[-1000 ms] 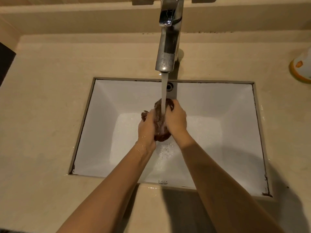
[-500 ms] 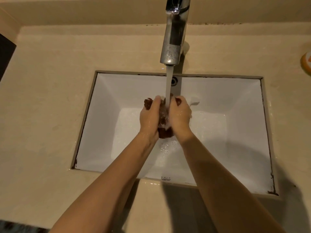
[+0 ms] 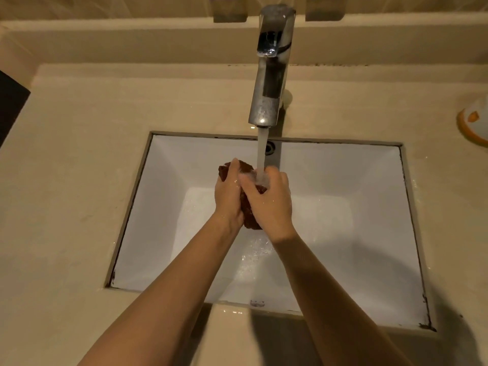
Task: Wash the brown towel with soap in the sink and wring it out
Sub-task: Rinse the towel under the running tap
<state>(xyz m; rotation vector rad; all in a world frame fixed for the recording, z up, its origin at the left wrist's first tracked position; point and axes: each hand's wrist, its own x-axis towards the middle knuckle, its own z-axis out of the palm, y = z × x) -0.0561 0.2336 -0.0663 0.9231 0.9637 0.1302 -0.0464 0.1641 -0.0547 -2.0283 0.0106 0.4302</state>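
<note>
Here the person stands over the white sink (image 3: pixel 356 207), which fills the middle of the frame, with both forearms reaching in from the bottom edge. The brown towel (image 3: pixel 249 212) is bunched into a tight wad and held just above the basin floor, a little above the centre of the picture, directly under the tap (image 3: pixel 269 83) at the upper middle. The water stream (image 3: pixel 261 151) falls onto the top of the wad and onto the knuckles.

The left hand (image 3: pixel 228 199) is clenched around the left side of the cloth, fingers curled over its upper end; the right hand (image 3: pixel 272 204) is clasped over the right side, fingers wrapped across the front. A whitish patch where the stream lands may be lather, though it is too blurred to tell from splash.

The step in hand looks like rubbing the cloth under running water. To do it well, the palms should work against each other so the folds slide, and the wad should be turned and opened now and then so the inner layers meet the water. Keeping it low in the basin would limit spray onto the beige counter (image 3: pixel 79 180). An orange-and-white object (image 3: pixel 475 122) sits at the right edge, cut off by the frame.
</note>
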